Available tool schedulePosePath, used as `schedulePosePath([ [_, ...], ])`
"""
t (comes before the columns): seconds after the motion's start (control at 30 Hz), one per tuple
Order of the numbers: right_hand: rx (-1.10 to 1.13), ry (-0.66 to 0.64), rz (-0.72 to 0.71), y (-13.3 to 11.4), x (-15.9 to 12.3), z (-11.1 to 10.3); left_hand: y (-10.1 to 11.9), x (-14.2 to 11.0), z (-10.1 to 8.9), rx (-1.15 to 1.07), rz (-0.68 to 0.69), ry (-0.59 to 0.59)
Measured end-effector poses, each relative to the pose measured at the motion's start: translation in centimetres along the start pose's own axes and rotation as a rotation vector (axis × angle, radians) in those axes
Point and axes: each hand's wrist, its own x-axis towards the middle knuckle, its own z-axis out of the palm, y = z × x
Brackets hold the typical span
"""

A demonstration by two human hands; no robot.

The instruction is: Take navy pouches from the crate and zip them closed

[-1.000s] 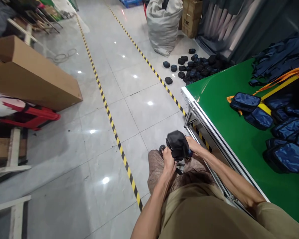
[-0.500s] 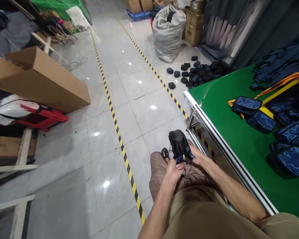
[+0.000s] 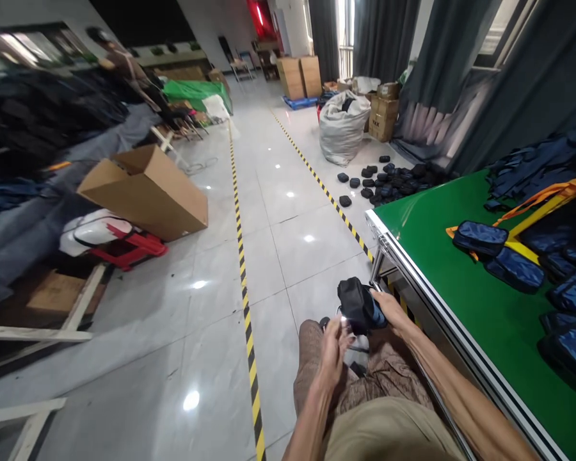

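Observation:
A small black zip pouch (image 3: 355, 304) with blue camouflage on its right side is held above my lap. My right hand (image 3: 388, 310) grips the pouch at its blue right edge, thumb on top. At the lower left edge of the pouch is my left hand (image 3: 335, 342). Its fingers are smeared by motion, so whether they pinch the fabric cannot be made out. Matching blue camouflage pouches (image 3: 513, 267) lie to the right on a green-topped table (image 3: 427, 224).
Several dark pouches (image 3: 398, 182) lie on the floor beyond the table, near a white sack (image 3: 340, 131). A cardboard box (image 3: 173, 198) stands at left by a red frame (image 3: 134, 250). Yellow-black tape (image 3: 242, 275) marks the floor. A person (image 3: 129, 67) is at far left.
The view has tilted up, showing more of the room. The pouch has turned, with its blue side now to the right. My left hand has moved from its blue front edge to the lower left.

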Motion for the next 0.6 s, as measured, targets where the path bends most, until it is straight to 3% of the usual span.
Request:
schedulePosePath([
  [0.17,-0.321,0.046,-0.476,-4.9,-2.4,-0.1,8.1,-3.5,-0.2,0.231,0.523,-0.03],
  [0.27,-0.441,-0.05,-0.665,-6.0,-5.1,0.8,10.2,-6.3,0.5,0.496,0.619,-0.138],
  [0.33,-0.506,-0.142,-0.767,-5.8,-6.7,1.0,9.4,-7.5,0.8,0.658,0.608,-0.204],
  [0.43,-0.586,-0.225,-0.759,-4.7,-8.4,0.2,5.7,-7.6,0.4,0.728,0.605,-0.21],
  [0.53,-0.595,-0.323,-0.593,-3.5,-9.3,-1.5,1.3,-6.5,-0.8,0.675,0.565,-0.203],
  [0.6,-0.544,-0.402,-0.423,-2.7,-9.7,-2.5,-1.2,-5.6,-1.7,0.625,0.451,-0.262],
])
